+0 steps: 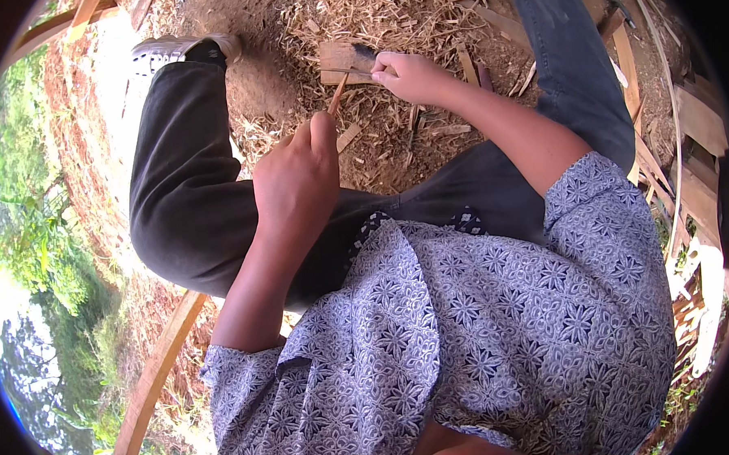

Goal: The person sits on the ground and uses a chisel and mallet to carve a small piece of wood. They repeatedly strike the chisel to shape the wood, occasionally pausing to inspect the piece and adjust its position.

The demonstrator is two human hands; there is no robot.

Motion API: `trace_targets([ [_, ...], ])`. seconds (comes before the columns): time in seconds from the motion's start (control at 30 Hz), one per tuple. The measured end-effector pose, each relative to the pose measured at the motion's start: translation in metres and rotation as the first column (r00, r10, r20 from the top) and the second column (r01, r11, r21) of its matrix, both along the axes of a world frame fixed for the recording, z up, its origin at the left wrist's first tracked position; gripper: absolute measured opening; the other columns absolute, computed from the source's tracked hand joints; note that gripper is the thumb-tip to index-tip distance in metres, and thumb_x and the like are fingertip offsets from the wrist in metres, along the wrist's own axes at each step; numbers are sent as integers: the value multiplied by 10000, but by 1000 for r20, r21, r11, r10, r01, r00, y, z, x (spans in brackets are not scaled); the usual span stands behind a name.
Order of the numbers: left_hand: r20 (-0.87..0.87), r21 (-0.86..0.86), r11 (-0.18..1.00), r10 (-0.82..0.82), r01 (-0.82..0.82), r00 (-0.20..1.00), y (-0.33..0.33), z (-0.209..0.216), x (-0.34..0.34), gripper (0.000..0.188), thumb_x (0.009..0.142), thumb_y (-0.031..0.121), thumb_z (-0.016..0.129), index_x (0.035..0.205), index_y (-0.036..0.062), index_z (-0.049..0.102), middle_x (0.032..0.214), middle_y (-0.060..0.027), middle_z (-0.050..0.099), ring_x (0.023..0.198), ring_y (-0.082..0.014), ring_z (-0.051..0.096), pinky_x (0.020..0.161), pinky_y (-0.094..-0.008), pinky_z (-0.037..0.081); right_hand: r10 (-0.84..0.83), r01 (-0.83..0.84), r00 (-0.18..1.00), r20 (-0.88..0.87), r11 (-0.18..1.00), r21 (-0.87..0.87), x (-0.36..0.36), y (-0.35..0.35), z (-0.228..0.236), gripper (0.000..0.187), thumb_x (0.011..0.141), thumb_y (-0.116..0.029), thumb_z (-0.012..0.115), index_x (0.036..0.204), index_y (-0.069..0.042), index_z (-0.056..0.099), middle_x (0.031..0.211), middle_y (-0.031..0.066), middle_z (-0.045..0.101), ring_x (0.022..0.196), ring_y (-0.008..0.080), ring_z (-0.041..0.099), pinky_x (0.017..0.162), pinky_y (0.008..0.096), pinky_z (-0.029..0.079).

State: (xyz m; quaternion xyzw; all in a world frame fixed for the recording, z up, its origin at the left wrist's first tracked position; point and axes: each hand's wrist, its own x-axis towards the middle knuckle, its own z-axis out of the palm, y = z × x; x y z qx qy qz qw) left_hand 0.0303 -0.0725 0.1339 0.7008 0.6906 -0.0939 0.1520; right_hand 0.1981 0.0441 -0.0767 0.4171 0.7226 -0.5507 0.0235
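While sitting in dark trousers (184, 166) with legs bent and spread, gripping a slender, tapered orange-brown wooden piece (338, 96) in the left hand (297, 177), closed into a fist, narrow end pointing away. Pinching one end of a thin, dark, narrow strip (360, 71) in the right hand (413, 77), between nearly closed fingertips. Holding the strip leftward across a flat, tan, rectangular wooden board (334, 55), right by the tapered tip; impossible to tell actual contact there. Surrounded, beyond the board, by pale, curled wood shavings (323, 19) on brown earth (260, 77).
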Motion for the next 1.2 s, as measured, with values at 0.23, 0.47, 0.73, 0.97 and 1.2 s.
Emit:
trace_targets([
  [0.23,100,25,993,110,-113,989,0,-1,-2,122,1002,170,571,967,81,496,685,-133,639,600,-353,661,513,-496,491,17,-20,999,-50,998,-54,-1,-7,53,258,1013,-328,594,1106,-96,658,920,124,731,816,279,713,760,420,532],
  [0.47,173,39,990,125,-133,977,-1,-5,2,110,1001,139,566,977,65,489,695,-165,637,613,-405,650,532,-526,493,18,-14,996,93,999,-44,-2,4,-7,221,1012,-325,590,1080,-126,660,808,85,727,736,233,712,713,410,536],
  [0.73,131,-3,988,155,-156,979,1,0,-2,106,1003,132,561,979,54,493,702,-177,644,618,-410,652,538,-531,495,12,5,996,84,981,-193,-5,7,28,281,1019,-342,596,1146,-98,656,984,126,732,872,281,703,813,426,534],
  [0.97,174,-9,982,186,-187,967,1,1,-1,104,1004,127,556,976,52,489,723,-190,649,633,-408,659,548,-531,503,68,-68,998,-4,986,-154,-5,2,48,283,1028,-349,588,1149,-98,637,978,141,730,887,296,710,831,438,531],
  [1.2,216,24,990,127,-136,968,3,-5,2,126,996,122,553,956,47,460,723,-189,632,618,-420,648,532,-540,499,58,-56,991,117,998,-26,-12,7,-17,235,1030,-334,559,1133,-142,646,847,76,720,790,239,706,758,437,530],
])
